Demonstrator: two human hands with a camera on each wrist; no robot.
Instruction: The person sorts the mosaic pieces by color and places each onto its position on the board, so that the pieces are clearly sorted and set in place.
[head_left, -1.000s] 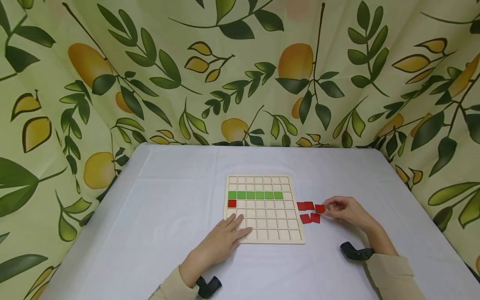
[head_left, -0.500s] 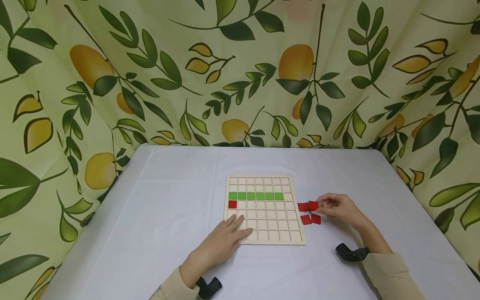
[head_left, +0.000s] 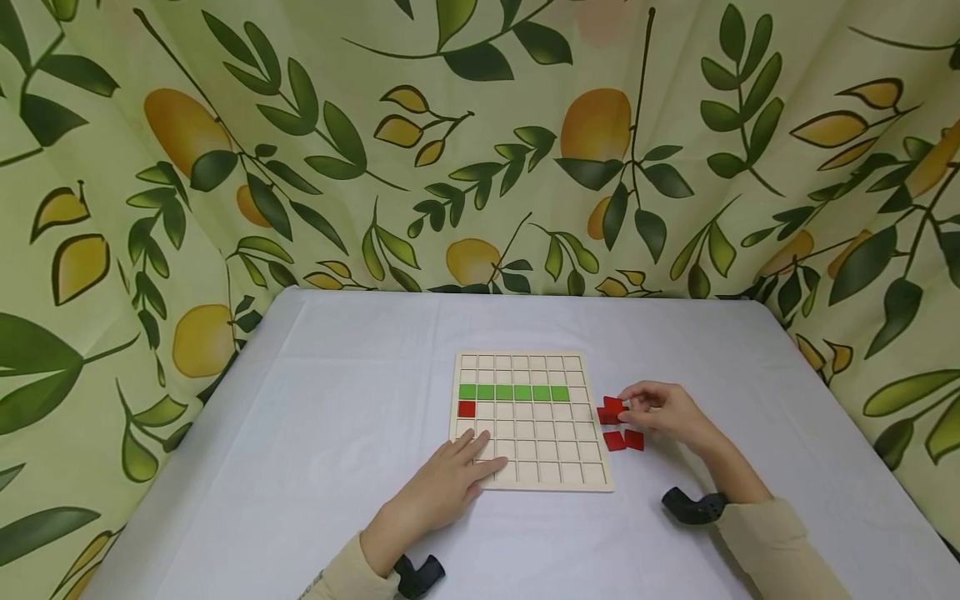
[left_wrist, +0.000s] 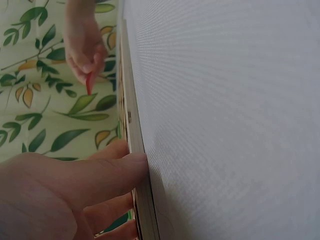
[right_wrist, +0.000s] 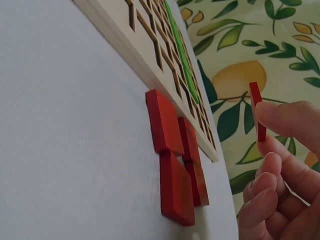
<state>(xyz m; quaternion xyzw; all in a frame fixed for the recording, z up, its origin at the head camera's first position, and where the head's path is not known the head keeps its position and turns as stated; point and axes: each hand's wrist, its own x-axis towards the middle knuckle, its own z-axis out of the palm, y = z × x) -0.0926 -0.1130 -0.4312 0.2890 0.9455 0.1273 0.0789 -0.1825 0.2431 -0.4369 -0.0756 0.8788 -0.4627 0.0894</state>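
A wooden grid board [head_left: 536, 431] lies on the table, with one row of green tiles [head_left: 513, 392] and a single red tile [head_left: 467, 409] below the row's left end. My left hand [head_left: 442, 479] rests on the board's near-left corner, fingers spread; its thumb [left_wrist: 115, 175] touches the edge in the left wrist view. Just right of the board, my right hand [head_left: 663, 411] pinches a red square tile [right_wrist: 257, 111] between thumb and finger, raised off the table. Several loose red tiles [right_wrist: 165, 122] lie under it beside the board, partly covered in the head view.
A white cloth covers the table [head_left: 352, 375]. Behind and at the sides hangs a leaf-and-fruit patterned curtain [head_left: 495, 150]. Black devices sit at both wrists, one by the left sleeve [head_left: 345, 575] and one by the right sleeve [head_left: 772, 542].
My right hand, with the red tile pinched, has moved left from the outer side of the loose tiles toward the board. My left hand stays in place.
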